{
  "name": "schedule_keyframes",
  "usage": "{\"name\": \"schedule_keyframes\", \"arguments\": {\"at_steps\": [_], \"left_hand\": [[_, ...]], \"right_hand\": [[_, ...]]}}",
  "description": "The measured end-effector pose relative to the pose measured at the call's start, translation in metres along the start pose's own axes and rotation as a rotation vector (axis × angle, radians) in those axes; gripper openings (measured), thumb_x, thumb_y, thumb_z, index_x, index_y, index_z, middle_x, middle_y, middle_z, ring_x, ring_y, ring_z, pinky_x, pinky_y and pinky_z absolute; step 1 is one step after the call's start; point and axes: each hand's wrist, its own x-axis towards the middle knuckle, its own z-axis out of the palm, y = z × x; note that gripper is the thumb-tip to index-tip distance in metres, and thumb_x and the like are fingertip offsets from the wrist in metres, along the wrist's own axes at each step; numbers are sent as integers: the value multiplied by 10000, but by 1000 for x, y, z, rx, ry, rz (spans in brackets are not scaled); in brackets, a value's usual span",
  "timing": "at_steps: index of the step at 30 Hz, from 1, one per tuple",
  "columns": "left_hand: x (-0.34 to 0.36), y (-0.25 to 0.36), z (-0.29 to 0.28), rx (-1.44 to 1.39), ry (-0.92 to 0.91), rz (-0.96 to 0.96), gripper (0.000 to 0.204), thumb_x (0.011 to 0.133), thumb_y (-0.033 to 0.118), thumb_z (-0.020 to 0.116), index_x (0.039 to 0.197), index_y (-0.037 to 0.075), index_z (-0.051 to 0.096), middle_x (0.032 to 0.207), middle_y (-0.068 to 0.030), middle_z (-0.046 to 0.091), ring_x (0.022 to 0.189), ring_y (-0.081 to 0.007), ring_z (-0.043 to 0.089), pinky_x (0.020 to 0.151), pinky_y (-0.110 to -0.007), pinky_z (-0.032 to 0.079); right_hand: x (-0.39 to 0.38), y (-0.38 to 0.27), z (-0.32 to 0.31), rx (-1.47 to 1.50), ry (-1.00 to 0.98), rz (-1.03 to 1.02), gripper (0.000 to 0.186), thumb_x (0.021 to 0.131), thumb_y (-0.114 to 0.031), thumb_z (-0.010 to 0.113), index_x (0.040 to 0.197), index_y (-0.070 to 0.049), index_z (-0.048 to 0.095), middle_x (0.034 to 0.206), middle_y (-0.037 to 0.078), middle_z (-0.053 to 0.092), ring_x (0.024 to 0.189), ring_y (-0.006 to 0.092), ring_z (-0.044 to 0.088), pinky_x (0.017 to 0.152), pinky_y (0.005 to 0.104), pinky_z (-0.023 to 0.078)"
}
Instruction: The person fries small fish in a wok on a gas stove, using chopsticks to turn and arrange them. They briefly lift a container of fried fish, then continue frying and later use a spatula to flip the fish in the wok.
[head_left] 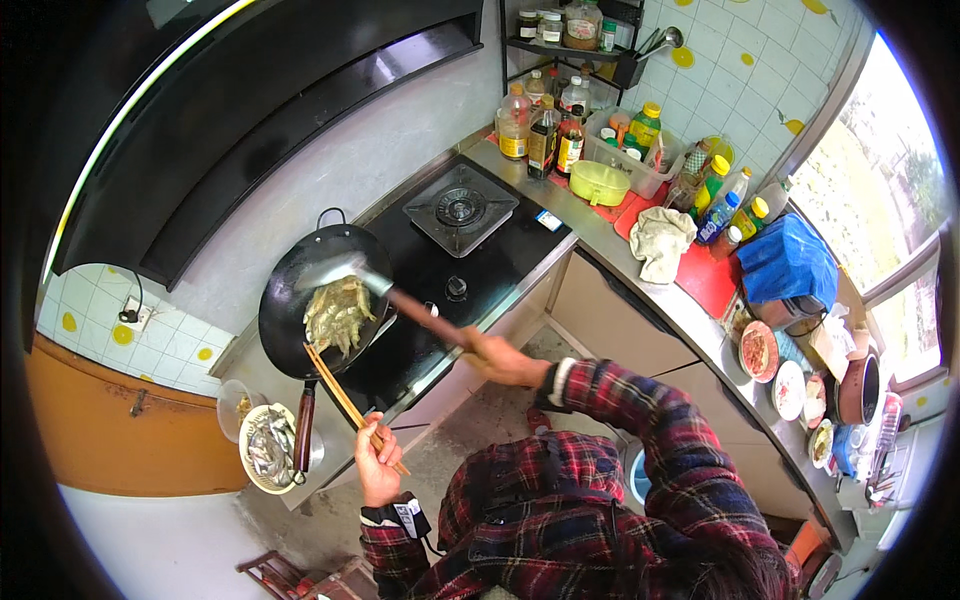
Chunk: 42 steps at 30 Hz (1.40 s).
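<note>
A black wok (283, 290) sits over the near-left side of the black glass cooktop (400, 375), its wooden handle (305, 425) pointing toward the basket. Several small browned fish (340, 312) lie clumped together in it. My right hand (508, 360) is wrapped round the wooden handle of a metal spatula (425, 316), whose blade rests at the far side of the fish. Between the fingers of my left hand (378, 462) is a pair of wooden chopsticks (347, 400). Their tips reach the wok's near rim, beside the fish.
Left of the wok handle stands a pale basket (246, 470) of raw silvery fish, next to a clear bowl (228, 410). A second burner (460, 207) lies beyond. Sauce bottles (542, 140), a cloth (661, 243) and bowls (759, 350) line the right counter; the range hood (300, 90) hangs upper left.
</note>
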Motion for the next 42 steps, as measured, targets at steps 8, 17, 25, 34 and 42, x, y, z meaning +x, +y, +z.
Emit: {"name": "schedule_keyframes", "arguments": {"at_steps": [8,17,25,34,42], "left_hand": [[9,-46,46,-1,-79,-141,210,866,198,513,1010,50,547,645,7,485,406,-30,274,382,-182,206],[43,-86,135,111,-166,-236,235,877,198,493,1032,30,545,573,-7,458,381,-37,276,373,-188,226],[31,-98,156,115,-68,-210,226,892,197,466,1033,34,536,507,17,381,364,-38,240,357,-185,218],[39,-112,164,57,-68,-222,199,886,156,469,999,17,556,551,-8,460,367,-35,267,366,-186,227],[47,-118,188,145,-142,-232,206,899,192,469,976,23,558,546,3,447,379,-32,268,379,-184,230]], "right_hand": [[-196,101,-173,-353,672,550,278,880,-141,533,1104,-41,402,774,251,585,736,442,587,634,480,448],[-306,202,-286,-901,615,605,316,890,-234,509,1132,-56,412,750,241,599,653,441,577,565,523,437],[-317,263,-339,-713,475,550,290,882,-151,502,1115,-18,393,852,290,560,785,470,543,647,504,410],[-341,239,-332,-779,454,672,271,875,-159,511,1079,-20,400,837,299,554,766,478,545,617,529,415],[-330,272,-378,-860,364,732,240,860,-143,503,1056,-48,402,891,251,580,805,443,563,656,518,438]]}}
